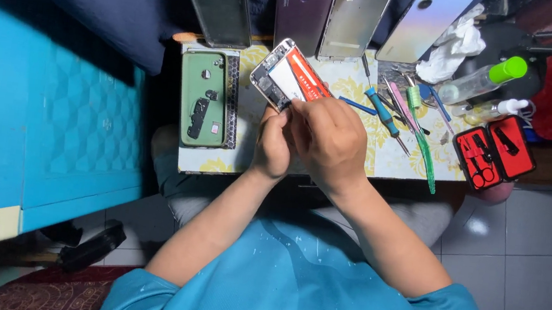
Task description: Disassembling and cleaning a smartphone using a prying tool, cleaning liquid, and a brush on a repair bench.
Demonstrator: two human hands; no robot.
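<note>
A small table point(386, 162) with a yellow-flowered cover carries a green phone case point(203, 98), blue and green screwdrivers point(405, 118), a green-capped bottle point(484, 80) and an open red tool kit point(494, 152) (hanging over the edge).

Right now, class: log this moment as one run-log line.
left hand: holds opened phone | right hand: on phone | tools: right, on board

Both hands point(309, 141) on opened phone point(289, 73)

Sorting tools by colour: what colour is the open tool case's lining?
Red, with a black outer edge; the open tool case shows best in the head view, at the table's right end.
</note>
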